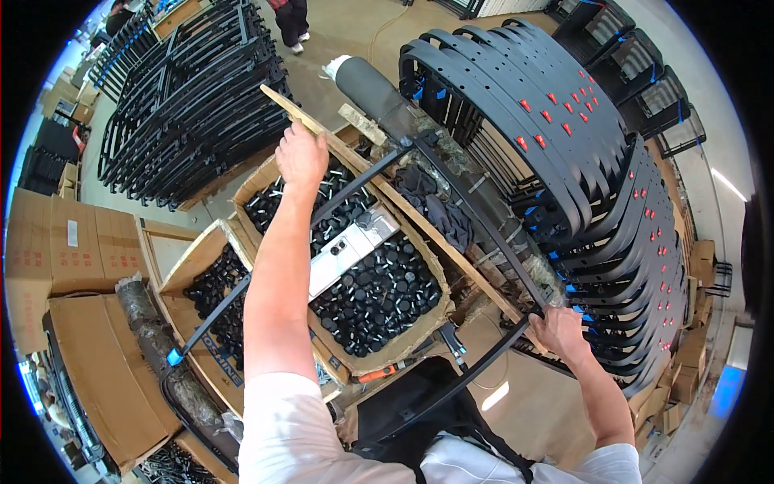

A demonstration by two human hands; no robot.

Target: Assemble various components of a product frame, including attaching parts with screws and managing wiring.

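My left hand [302,155] is closed at the upper edge of a long wooden plank [343,149], its fingers partly hidden. Down at the right, my right hand [558,332] grips a corner of a black metal tube frame [500,234]. The frame lies tilted across the workplace; one bar passes beneath my left forearm and ends near a blue piece [175,356]. Under it stands a cardboard box [431,319] full of black round-capped screw feet [375,294]. A silver box with black buttons [351,250] rests across this carton.
Curved black panels with red pieces [556,113] are stacked at the right. More black frames [193,105] pile up at the far left. Closed cartons [76,242] stand left, beside a wrapped roll [149,331]. An orange-handled tool [379,373] lies near me. Another person [290,20] stands far back.
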